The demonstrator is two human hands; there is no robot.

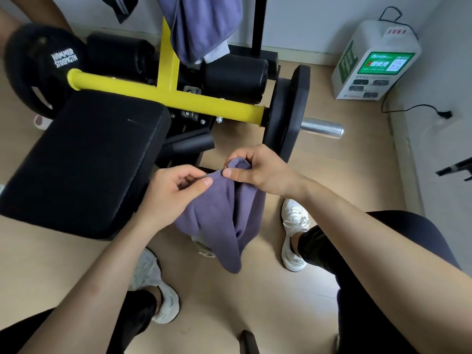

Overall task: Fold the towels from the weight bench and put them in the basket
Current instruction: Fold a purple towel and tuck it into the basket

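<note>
Folds of a soft purple towel (219,221) hang between both hands. The left hand (176,190) and right hand (260,172) each pinch its stitched top hem, thumb against curled fingers, above the pale wooden floor (332,175). Just left is the black padded bench surface (89,159). Behind, a second purple towel (201,24) drapes over the yellow steel frame (204,100).

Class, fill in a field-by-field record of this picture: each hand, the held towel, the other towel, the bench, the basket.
left hand: pinches the towel's top edge
right hand: pinches the same edge, close beside the left
towel: purple, unfolded, hanging bunched from both hands
second towel: purple, draped over the yellow frame
bench pad: black, left of the hands
basket: not in view
</note>
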